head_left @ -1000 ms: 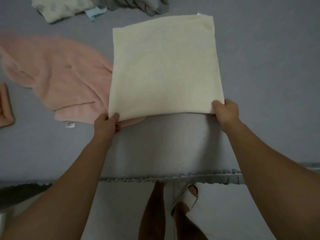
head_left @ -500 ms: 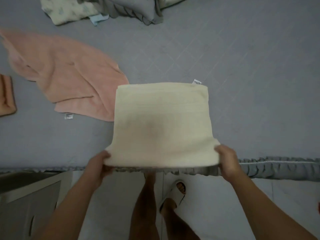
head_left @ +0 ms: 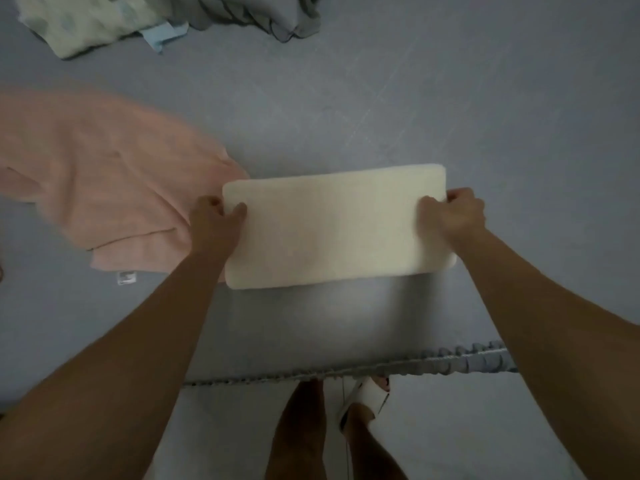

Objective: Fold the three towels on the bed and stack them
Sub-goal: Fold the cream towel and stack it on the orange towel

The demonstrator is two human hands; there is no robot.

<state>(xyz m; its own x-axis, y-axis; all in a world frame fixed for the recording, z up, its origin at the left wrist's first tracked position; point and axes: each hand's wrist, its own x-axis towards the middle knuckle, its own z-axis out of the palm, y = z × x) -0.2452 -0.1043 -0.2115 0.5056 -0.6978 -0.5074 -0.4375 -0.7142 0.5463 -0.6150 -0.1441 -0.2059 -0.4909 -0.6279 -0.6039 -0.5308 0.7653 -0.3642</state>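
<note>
A cream towel (head_left: 332, 226) lies folded into a wide rectangle on the grey bed (head_left: 415, 109), near its front edge. My left hand (head_left: 214, 223) grips the towel's left end, thumb on top. My right hand (head_left: 453, 216) grips the right end near the far corner. A pink towel (head_left: 104, 178) lies spread and rumpled to the left, its right edge touching the cream towel; a white label shows at its near corner. No third towel is visible in this view.
Crumpled pale-green and light-blue cloth (head_left: 86, 19) and a grey ruffled pillow (head_left: 263, 12) lie at the bed's far edge. The bed's ruffled trim (head_left: 460, 358) runs along the front. My legs and a white slipper (head_left: 363, 400) stand on the floor below.
The cream towel went from a tall rectangle held at its near corners to a half-depth fold lying on the bed. Both hands moved forward to its far side ends.
</note>
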